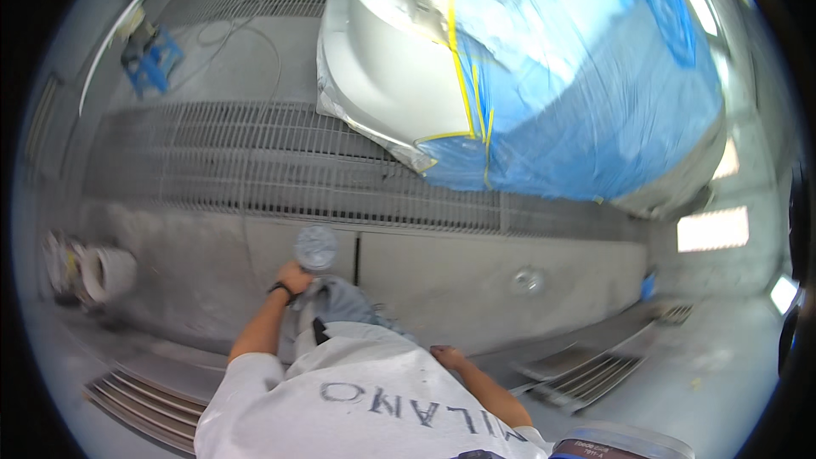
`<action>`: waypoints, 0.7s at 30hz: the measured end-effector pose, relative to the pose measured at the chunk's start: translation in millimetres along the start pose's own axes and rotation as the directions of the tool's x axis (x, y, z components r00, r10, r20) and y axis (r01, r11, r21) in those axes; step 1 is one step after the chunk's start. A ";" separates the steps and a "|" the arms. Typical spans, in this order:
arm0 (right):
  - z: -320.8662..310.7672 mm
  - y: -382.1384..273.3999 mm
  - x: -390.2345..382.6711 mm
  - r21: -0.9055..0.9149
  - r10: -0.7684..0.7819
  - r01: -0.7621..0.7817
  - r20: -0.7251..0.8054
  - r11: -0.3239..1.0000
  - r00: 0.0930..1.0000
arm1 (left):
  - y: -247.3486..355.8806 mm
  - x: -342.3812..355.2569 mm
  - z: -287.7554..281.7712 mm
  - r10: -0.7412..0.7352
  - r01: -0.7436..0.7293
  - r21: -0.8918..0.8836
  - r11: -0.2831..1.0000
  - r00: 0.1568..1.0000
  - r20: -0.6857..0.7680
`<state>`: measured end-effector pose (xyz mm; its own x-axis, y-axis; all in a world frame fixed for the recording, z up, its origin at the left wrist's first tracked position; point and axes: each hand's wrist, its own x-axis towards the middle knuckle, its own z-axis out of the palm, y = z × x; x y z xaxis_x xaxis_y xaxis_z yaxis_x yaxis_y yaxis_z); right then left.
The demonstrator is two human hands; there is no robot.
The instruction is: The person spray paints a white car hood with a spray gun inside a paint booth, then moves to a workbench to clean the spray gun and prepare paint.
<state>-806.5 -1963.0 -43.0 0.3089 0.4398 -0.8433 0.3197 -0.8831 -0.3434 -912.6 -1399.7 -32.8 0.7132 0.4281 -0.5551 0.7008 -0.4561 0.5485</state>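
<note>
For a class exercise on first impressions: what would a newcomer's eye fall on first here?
Probably the big blue plastic sheeting at upper right, with yellow tape bordering a white panel at upper centre. Next, perhaps, the round translucent object by the person's left grip, left of centre.

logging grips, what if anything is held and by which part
The left hand seems to hold something bearing a round translucent cup, but the gripped part cannot be made out. Nothing shows in the right hand.
</note>
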 end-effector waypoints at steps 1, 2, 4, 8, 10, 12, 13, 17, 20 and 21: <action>-23.7 24.2 -1.4 -0.200 -0.051 0.080 0.147 0.977 0.988 | -15.7 -18.0 13.9 0.001 -0.014 -0.162 0.987 0.997 -0.077; -43.5 45.8 -8.1 -0.239 -0.112 0.139 0.122 0.961 0.986 | -31.4 -31.2 30.2 -0.076 0.064 -0.185 0.981 0.995 -0.057; -80.0 70.8 -21.3 -0.435 -0.156 0.213 0.164 0.875 0.974 | -62.5 -59.2 71.5 -0.224 0.174 -0.299 0.938 0.965 -0.139; -131.1 32.0 -20.4 -0.489 0.129 -0.047 0.135 0.871 0.982 | -128.2 -106.7 167.8 -0.373 0.221 -0.481 0.849 0.895 -0.246; -140.5 -23.4 -12.9 -0.332 0.225 -0.158 0.176 0.930 0.958 | -161.1 -129.6 212.1 -0.393 0.249 -0.476 0.844 0.890 -0.232; -135.1 -85.1 -10.3 -0.220 0.033 -0.004 0.126 0.976 0.991 | -179.9 -137.7 252.1 -0.384 0.269 -0.451 0.851 0.904 -0.186; -131.4 -115.6 -2.6 -0.323 0.078 -0.041 0.100 0.945 0.992 | -191.3 -147.3 266.6 -0.404 0.298 -0.456 0.839 0.902 -0.154; -139.1 -188.2 -14.4 -0.500 0.108 -0.095 -0.003 0.861 0.994 | -206.7 -172.5 301.1 -0.382 0.338 -0.385 0.859 0.923 -0.041; -143.8 -204.7 -24.6 -0.439 0.104 -0.102 -0.020 0.893 0.994 | -198.1 -182.1 313.0 -0.447 0.384 -0.388 0.838 0.891 -0.083; -144.1 -206.0 -26.2 -0.413 0.067 -0.072 -0.026 0.908 0.997 | -195.2 -184.6 316.7 -0.511 0.415 -0.505 0.757 0.857 -0.062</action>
<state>-751.3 -1769.0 109.4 0.3531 0.3840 -0.8532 0.6380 -0.7658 -0.0807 -1186.8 -1636.8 -235.5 0.2541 0.6487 -0.7174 0.8354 0.2265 0.5007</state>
